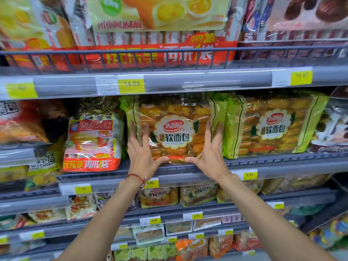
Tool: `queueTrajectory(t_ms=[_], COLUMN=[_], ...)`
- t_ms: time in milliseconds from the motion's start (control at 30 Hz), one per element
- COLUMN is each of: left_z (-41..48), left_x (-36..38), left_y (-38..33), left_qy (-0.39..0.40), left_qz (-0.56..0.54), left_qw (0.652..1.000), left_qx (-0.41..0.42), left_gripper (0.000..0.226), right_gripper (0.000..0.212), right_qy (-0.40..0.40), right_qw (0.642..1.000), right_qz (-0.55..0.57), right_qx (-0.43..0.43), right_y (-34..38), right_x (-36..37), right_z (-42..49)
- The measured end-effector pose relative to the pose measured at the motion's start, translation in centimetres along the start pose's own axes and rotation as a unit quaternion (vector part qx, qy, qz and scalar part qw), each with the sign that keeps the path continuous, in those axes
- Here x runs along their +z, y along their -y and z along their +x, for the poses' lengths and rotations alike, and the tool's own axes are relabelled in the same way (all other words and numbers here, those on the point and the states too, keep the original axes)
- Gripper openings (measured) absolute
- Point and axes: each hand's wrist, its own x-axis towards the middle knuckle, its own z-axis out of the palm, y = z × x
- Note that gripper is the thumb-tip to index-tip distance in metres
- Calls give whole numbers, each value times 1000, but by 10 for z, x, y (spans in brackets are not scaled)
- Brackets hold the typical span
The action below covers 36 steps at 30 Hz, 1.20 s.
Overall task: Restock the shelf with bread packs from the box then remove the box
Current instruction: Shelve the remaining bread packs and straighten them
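Note:
A green-edged pack of soft bread (175, 117) stands upright on the middle shelf (263, 162), its label facing me. My left hand (143, 153) lies flat against the pack's lower left front, fingers straight and spread, thumb under the bottom edge. On the lower right front my right hand (209, 153) presses the same way. A second pack of the same bread (273, 127) stands just to the right, touching the first. The box is not in view.
A red and white bread pack (92, 144) leans on the shelf to the left. Above runs a shelf with a wire rail (169, 57) and large packs. Lower shelves hold more bread packs (160, 196) and yellow price tags (152, 183).

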Motion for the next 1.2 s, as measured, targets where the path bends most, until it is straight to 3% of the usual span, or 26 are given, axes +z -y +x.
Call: queueTrajectory(t_ms=[200,400,633,867,1200], left_z=[0,16,28,18,30], left_x=[-3,-20,-25,-27,-34], left_y=[-5,-15,-17,-21,-8], left_qy=[-35,-64,-73,-99,-82], left_qz=[-2,-225,-230,-253,-253], left_qw=[999,971,968,960,960], left_qx=[-3,-58,-68,-73,-91], left_gripper=[143,137,129,124,133], right_gripper=[151,160,164,152,161], right_qy=[-66,-69,-31,-58,-38], right_qw=[998,997,998,995,981], right_qz=[1,29,41,76,186], right_qx=[17,35,48,-6,31], right_y=[11,17,19,16,19], right_x=[-1,-21,-31,-24,-37], right_z=[2,13,24,14,27])
